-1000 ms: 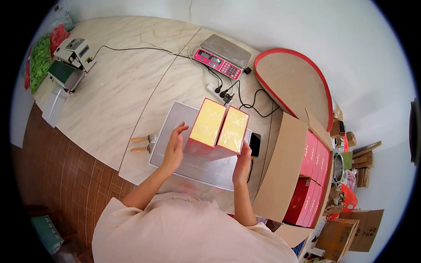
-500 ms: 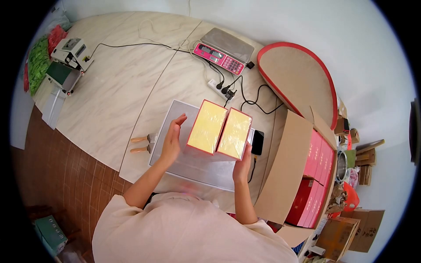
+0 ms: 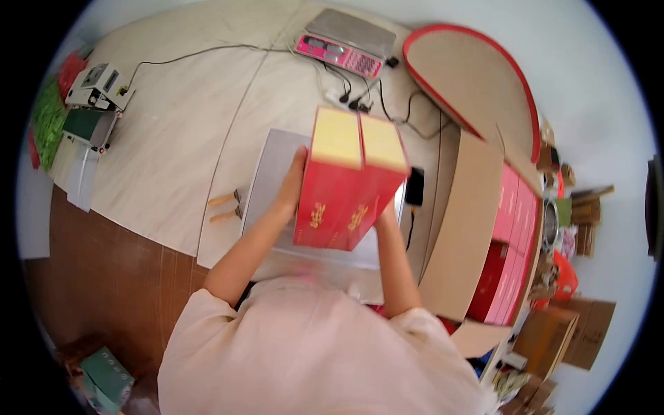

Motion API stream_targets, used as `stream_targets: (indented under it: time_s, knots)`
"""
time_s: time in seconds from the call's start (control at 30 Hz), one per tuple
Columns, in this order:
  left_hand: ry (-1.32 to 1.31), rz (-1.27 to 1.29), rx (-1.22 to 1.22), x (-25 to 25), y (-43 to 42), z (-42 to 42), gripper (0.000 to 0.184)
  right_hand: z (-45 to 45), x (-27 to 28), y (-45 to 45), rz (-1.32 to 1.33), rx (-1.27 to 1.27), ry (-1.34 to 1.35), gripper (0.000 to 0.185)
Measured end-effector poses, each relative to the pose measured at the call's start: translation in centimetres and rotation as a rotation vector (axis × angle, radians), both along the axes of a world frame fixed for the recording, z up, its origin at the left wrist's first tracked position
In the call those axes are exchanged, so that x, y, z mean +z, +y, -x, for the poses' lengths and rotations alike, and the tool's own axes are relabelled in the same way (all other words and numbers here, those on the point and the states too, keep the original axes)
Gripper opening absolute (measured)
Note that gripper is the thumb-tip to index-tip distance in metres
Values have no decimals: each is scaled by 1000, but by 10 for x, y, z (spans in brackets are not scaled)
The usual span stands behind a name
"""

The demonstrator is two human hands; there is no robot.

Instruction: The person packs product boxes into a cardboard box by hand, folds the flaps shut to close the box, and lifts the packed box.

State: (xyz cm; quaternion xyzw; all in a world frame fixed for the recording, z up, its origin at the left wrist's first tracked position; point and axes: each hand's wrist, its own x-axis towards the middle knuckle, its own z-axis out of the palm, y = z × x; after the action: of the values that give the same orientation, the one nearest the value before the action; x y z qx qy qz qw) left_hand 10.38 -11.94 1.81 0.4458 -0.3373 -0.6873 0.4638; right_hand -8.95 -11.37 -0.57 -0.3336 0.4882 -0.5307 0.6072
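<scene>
Two red boxes with yellow ends and gold lettering on their red sides are held up side by side. My left hand presses against their left side, with its fingers partly behind the box. At the lower right of the pair is my right hand, mostly hidden behind the boxes, gripping them from that side. The boxes are tilted, so their red long faces point toward me. Beneath them lies a grey metal plate on the marbled table.
Right of the plate lies a black phone with a cable. An open carton holds several red and pink boxes. Two wooden-handled tools lie left. Behind are a pink scale, a power strip and a red-rimmed board.
My left hand, apart from the boxes before, now touches their left side. The boxes have tipped, turning their red lettered faces into view. The camera view has shifted a little.
</scene>
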Motion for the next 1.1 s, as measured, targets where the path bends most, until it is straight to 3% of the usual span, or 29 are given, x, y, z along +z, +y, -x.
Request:
stream_targets:
  time_s: [0.03,0.13,0.27,0.37,0.5,0.57,0.67,0.73,0.77,0.8,0.83,0.9,0.97,1.0,1.03,1.07,1.1]
  knots:
    - [-11,-58,-62,6,2,-4,70,8,10,6,77,169,306,45]
    - [-171,-49,-236,0,13,-24,78,3,50,32,-197,106,59,43]
    - [-150,-138,-246,32,56,-21,80,-13,67,76,-247,68,123,44]
    - [-136,-233,-185,40,88,-17,79,-6,21,106,-90,156,113,44]
    - [-12,-247,-153,-3,113,-24,59,-8,31,138,-251,221,136,49]
    - [72,-226,-186,-14,120,-26,50,-11,23,148,-350,89,-106,56]
    - [361,-329,-187,-22,129,-27,32,-15,37,159,-358,91,-169,62]
    - [419,-348,-178,-20,135,-28,33,-15,33,167,-386,33,-252,61]
    - [476,-365,-168,-18,137,-27,33,-7,14,171,-347,78,-428,61]
    - [475,-364,-168,-2,137,-24,33,-1,-1,173,-306,124,-604,61]
    - [468,-370,-228,25,137,-20,33,5,-7,172,-306,125,-605,61]
    - [455,-374,-281,35,141,-18,34,17,-10,174,-286,200,-821,59]
    - [583,-433,-90,10,149,-20,37,32,-6,180,-306,237,-977,57]
    - [581,-430,-74,-14,148,-27,37,47,-17,184,-245,118,-865,53]
    - [690,-346,-205,-45,141,-41,42,57,-23,184,-185,8,-749,48]
    - [794,-255,-334,-60,135,-50,46,59,7,181,-257,-62,-586,52]
    - [794,-246,-308,-59,134,-54,46,59,44,178,-324,-129,-418,56]
